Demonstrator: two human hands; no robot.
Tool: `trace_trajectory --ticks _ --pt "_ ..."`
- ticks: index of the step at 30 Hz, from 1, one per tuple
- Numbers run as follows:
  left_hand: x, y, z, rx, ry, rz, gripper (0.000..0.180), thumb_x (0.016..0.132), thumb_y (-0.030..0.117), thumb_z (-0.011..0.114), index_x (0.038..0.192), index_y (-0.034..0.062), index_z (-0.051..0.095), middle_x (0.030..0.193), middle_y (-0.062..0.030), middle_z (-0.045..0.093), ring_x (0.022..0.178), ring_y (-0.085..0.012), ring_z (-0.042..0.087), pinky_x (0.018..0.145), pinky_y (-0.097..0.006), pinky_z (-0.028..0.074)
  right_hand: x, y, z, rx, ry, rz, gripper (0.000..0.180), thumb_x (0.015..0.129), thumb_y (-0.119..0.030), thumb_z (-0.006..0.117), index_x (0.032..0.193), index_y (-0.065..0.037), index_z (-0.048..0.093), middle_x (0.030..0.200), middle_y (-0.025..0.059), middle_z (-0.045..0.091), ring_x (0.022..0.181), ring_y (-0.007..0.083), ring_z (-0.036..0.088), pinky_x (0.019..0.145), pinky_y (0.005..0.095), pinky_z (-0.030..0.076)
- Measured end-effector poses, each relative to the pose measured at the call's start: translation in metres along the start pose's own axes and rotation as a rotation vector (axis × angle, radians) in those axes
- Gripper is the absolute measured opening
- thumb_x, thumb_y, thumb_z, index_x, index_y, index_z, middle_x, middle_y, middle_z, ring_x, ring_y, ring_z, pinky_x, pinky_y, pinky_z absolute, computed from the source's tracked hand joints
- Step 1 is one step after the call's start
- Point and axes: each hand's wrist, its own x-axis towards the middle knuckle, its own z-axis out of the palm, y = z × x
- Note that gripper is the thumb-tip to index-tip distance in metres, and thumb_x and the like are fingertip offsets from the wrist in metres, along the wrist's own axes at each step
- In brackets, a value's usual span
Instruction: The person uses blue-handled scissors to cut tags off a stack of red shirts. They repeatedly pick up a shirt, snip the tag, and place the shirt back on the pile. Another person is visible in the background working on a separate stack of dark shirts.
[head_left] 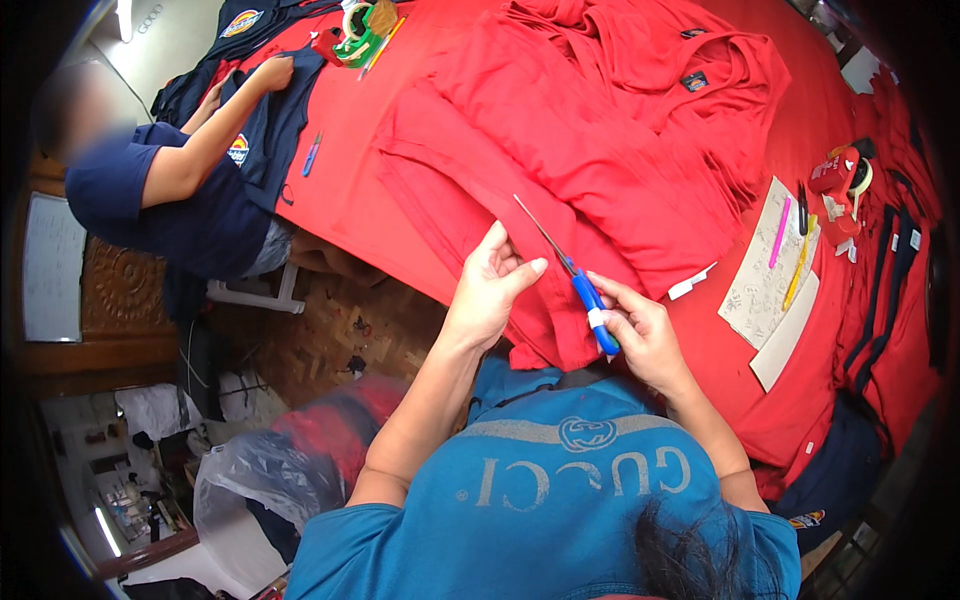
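My right hand (pixel 640 335) grips blue-handled thread snips (pixel 592 305), whose long thin point slants up and to the left over red cloth. My left hand (pixel 482 290) is just left of that point, with thumb and fingers apart and nothing visible between them. Its fingertips are at the near edge of a red garment (pixel 560 150), which lies heaped across the table in loose folds. Part of the garment hangs over the table edge close to my body. A dark neck label (pixel 694 82) shows on the far part of the heap.
On the left a co-worker (pixel 170 185) handles navy garments (pixel 285 130). Another blue-handled tool (pixel 313 155) and a green tape dispenser (pixel 358 35) lie nearby. To my right are a written paper (pixel 760 290) with pens, and a red tape dispenser (pixel 838 180). A plastic bag (pixel 260 480) stands on the floor.
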Motion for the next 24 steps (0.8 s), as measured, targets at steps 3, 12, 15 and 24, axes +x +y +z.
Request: trace_trajectory --ticks 3,12,15,24 --pt "0.001 -0.006 -0.004 -0.017 -0.003 -0.002 0.055 0.083 -0.007 0.059 0.135 0.0003 0.042 0.122 -0.0108 0.056 0.110 -0.0155 0.055 0.096 -0.029 0.044 0.002 -0.002 -0.006 0.151 -0.071 0.144 0.039 0.090 -0.004 0.055 0.129 0.001 0.052 0.102 0.0094 0.063 0.084 0.0100 0.060 0.074 0.0245 0.050" --pt "0.000 -0.025 0.006 -0.069 0.065 -0.201 0.031 0.090 0.003 0.057 0.121 0.0056 0.049 0.109 -0.0076 0.061 0.094 -0.0145 0.063 0.076 -0.031 0.054 0.059 0.006 0.011 0.073 0.131 -0.213 0.061 0.084 0.002 0.059 0.140 -0.009 0.037 0.113 0.0095 0.054 0.110 0.0138 0.051 0.090 0.0278 0.044" --pt "0.022 -0.039 -0.016 -0.063 0.109 -0.167 0.033 0.093 0.011 0.057 0.124 0.0043 0.050 0.112 -0.0051 0.062 0.101 -0.0147 0.061 0.080 -0.030 0.052 0.075 0.016 0.021 0.143 0.138 -0.210 0.060 0.084 0.002 0.058 0.139 -0.007 0.038 0.116 0.0110 0.055 0.110 0.0142 0.051 0.092 0.0279 0.043" --pt "0.105 0.001 -0.106 -0.592 0.411 0.049 0.022 0.096 0.012 0.048 0.110 -0.0020 0.056 0.117 -0.0165 0.060 0.109 -0.0260 0.058 0.098 -0.041 0.046 0.090 0.033 0.020 -0.361 -0.048 -0.248 0.051 0.083 -0.005 0.058 0.132 -0.002 0.048 0.109 0.0146 0.057 0.094 0.0217 0.056 0.084 0.0311 0.046"
